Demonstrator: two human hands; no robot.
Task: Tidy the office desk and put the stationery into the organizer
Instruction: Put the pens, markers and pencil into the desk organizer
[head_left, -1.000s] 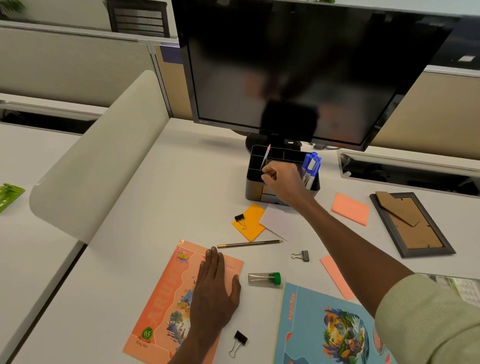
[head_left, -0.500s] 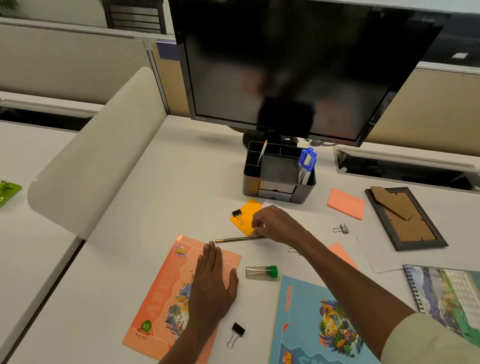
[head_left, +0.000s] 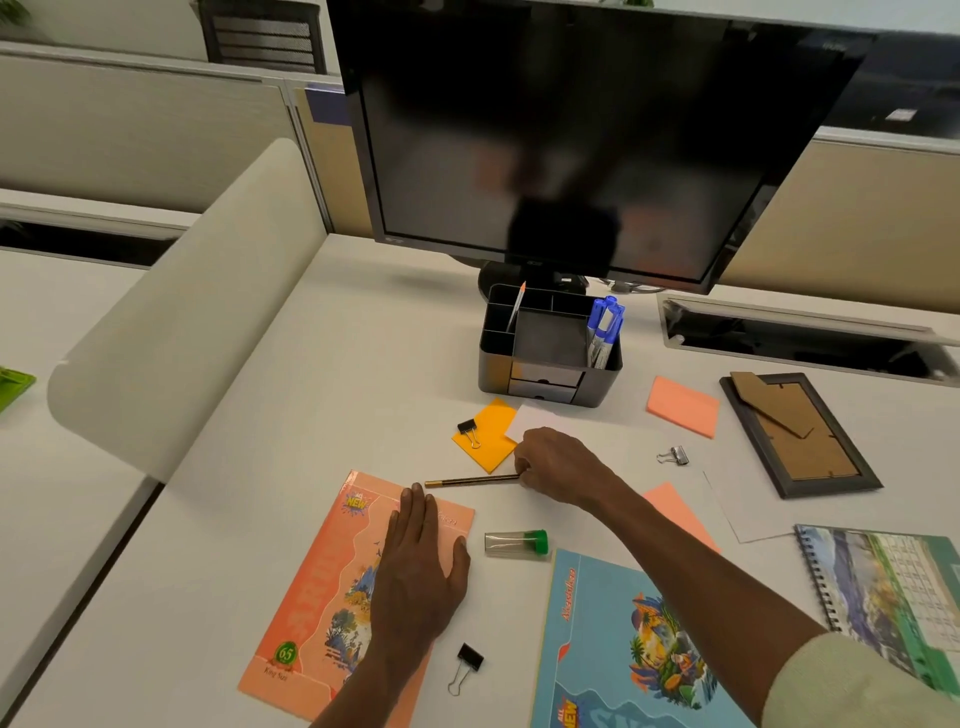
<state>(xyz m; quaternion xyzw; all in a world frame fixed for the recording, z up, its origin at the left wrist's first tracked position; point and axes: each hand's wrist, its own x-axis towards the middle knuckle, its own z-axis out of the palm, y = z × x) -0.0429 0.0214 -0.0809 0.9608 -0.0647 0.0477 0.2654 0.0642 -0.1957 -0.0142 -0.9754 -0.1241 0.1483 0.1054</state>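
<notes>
A black desk organizer (head_left: 545, 387) stands under the monitor, with blue markers (head_left: 603, 327) in its right slot and a thin orange-tipped pen (head_left: 516, 306) in a left slot. My right hand (head_left: 558, 467) pinches the right end of a dark pencil (head_left: 470, 480) that lies flat on the desk. My left hand (head_left: 415, 571) rests flat, fingers apart, on an orange exercise book (head_left: 322, 597). Nearby lie an orange sticky pad (head_left: 491, 436) with a black binder clip (head_left: 469, 431) on it, a clear tube with a green cap (head_left: 517, 543), another black clip (head_left: 467, 662) and a silver clip (head_left: 675, 456).
A large monitor (head_left: 571, 130) rises behind the organizer. A picture frame (head_left: 800, 434), pink sticky pads (head_left: 683, 406), white paper (head_left: 743, 512), a spiral calendar (head_left: 883, 592) and a blue book (head_left: 623, 649) fill the right side. A curved divider (head_left: 182, 312) bounds the left.
My right hand left the organizer, where it had set the thin pen in a slot, came down to the desk and closed its fingers on the pencil's end. My left hand stayed put.
</notes>
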